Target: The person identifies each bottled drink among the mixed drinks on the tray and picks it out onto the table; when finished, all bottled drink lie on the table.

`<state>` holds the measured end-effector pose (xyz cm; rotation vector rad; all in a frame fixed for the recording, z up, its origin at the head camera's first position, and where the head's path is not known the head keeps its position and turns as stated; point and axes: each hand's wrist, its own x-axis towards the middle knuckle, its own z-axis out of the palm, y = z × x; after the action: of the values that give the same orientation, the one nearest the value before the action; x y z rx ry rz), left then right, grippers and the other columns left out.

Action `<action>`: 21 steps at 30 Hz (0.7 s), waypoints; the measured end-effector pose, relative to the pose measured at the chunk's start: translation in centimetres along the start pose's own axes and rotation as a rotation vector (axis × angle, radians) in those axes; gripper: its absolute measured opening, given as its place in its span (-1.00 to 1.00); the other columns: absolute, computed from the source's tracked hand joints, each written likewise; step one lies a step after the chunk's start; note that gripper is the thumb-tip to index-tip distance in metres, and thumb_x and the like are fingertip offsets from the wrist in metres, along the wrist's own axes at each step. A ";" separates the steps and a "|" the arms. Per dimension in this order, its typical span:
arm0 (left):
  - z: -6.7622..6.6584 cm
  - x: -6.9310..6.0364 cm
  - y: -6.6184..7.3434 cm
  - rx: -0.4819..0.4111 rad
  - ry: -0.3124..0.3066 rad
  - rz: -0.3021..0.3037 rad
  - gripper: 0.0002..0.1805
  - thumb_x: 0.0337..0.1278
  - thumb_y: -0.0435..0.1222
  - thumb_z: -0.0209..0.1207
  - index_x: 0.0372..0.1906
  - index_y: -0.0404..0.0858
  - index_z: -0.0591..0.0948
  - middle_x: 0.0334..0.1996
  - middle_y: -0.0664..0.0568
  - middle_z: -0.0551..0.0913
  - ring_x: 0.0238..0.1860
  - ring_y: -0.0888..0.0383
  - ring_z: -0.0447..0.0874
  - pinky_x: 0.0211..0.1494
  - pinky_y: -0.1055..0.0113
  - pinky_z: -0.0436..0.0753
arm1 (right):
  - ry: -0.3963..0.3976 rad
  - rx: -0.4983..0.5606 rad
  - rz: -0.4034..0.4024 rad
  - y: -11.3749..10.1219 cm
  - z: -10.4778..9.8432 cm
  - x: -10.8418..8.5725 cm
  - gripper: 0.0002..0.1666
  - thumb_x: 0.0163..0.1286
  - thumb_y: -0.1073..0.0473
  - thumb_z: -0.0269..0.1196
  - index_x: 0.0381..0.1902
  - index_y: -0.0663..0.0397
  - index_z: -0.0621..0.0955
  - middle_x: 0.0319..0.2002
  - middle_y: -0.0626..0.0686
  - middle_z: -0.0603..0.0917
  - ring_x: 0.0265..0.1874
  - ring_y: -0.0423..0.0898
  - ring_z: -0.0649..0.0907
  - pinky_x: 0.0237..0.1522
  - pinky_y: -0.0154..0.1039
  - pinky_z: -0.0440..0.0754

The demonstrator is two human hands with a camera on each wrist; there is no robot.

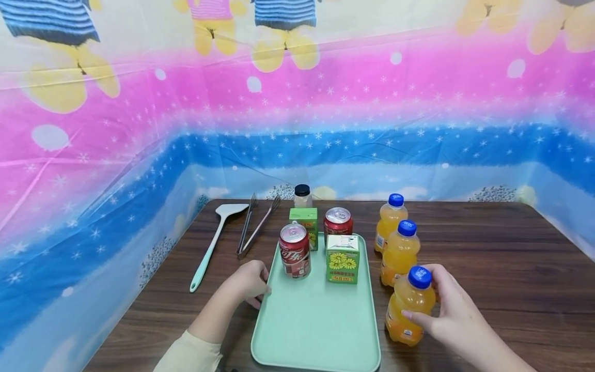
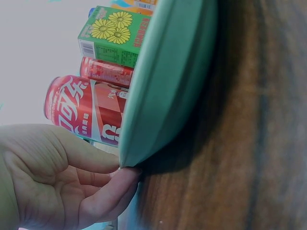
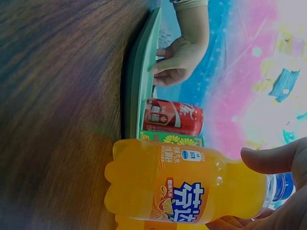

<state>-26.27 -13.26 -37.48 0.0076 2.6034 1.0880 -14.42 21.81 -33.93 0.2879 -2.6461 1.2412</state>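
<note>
My left hand (image 1: 246,281) pinches the left rim of a light green tray (image 1: 316,330) between thumb and fingers. Toward the tray's far end stand a red cola can (image 1: 295,261) and a green drink carton (image 1: 343,266) with yellow flowers. Behind them are a second carton (image 1: 302,213) and a second red can (image 1: 338,222), both partly hidden. My right hand (image 1: 457,310) grips an upright orange soda bottle (image 3: 187,184) with a blue cap, right of the tray. Whether its base touches the table cannot be told.
Two more orange soda bottles (image 1: 401,256) (image 1: 392,217) stand in a row beyond the held one. Left of the tray lie a spatula (image 1: 211,253) and metal tongs (image 1: 255,232). A black-capped jar (image 1: 302,197) stands at the back of the wooden table (image 1: 502,248), before a printed cloth.
</note>
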 end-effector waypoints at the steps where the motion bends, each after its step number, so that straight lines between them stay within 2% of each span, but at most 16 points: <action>1: 0.0 0.0 0.0 0.001 -0.001 -0.001 -0.80 -0.02 -0.58 0.23 -0.33 -0.41 0.44 -0.45 -0.17 0.49 -0.53 0.02 0.62 -0.56 0.25 0.68 | 0.000 0.000 -0.007 0.0 0.0 0.0 -0.26 -0.07 0.32 0.50 0.03 0.20 0.35 -0.08 0.07 0.51 -0.04 0.05 0.53 -0.05 0.07 0.59; 6: 0.0 -0.1 -0.1 0.001 -0.001 0.002 -0.80 -0.02 -0.58 0.23 -0.34 -0.41 0.44 -0.45 -0.17 0.49 -0.53 0.02 0.61 -0.57 0.24 0.68 | -0.005 -0.006 -0.015 0.1 0.0 -0.2 -0.25 -0.07 0.32 0.50 0.03 0.19 0.35 -0.07 0.06 0.51 -0.04 0.04 0.52 -0.05 0.07 0.59; 14: 0.0 -0.2 -0.1 -0.001 -0.001 0.009 -0.81 -0.02 -0.58 0.23 -0.33 -0.41 0.44 -0.44 -0.17 0.49 -0.53 0.02 0.62 -0.56 0.24 0.68 | -0.034 -0.040 0.023 -0.2 -0.3 -0.4 -0.25 -0.05 0.27 0.50 0.04 0.15 0.33 -0.05 0.06 0.48 -0.05 0.03 0.53 -0.07 0.04 0.61; 21: 0.0 -0.1 -0.1 -0.003 0.001 0.005 -0.80 -0.01 -0.57 0.24 -0.32 -0.41 0.44 -0.43 -0.17 0.49 -0.53 0.02 0.62 -0.56 0.24 0.68 | -0.011 -0.042 -0.001 -0.1 -0.3 -0.3 -0.24 -0.09 0.24 0.53 0.03 0.18 0.35 -0.07 0.06 0.52 -0.07 0.03 0.54 -0.10 0.04 0.61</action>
<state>-26.12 -13.37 -37.49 0.0133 2.6041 1.0946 -14.08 22.02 -33.77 0.2906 -2.6771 1.1857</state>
